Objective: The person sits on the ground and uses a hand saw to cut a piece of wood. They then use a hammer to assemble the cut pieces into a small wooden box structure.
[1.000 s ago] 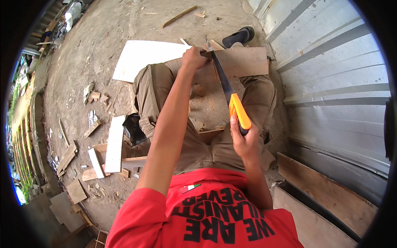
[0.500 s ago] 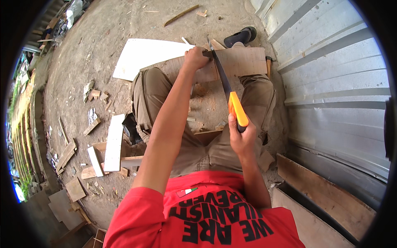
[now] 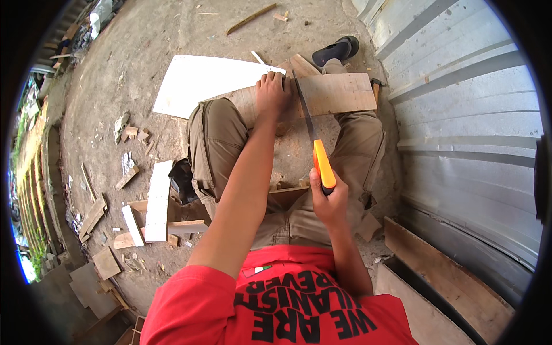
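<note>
- Head view: right hand [image 3: 330,202] has its fingers wrapped around a saw [image 3: 323,163] by the handle; left hand [image 3: 273,95] rests its fingers close together on the board [image 3: 339,92], just left of the blade [image 3: 306,110].
- Board spans the knees [image 3: 221,115], beneath the left fingers and beyond the right ones; it would pay to press firmly, well clear of the blade, with long, straight strokes.
- Left thumb is blurred; I cannot tell if it pinches; right fingertips are mostly hidden; cutting depth is unclear.
</note>
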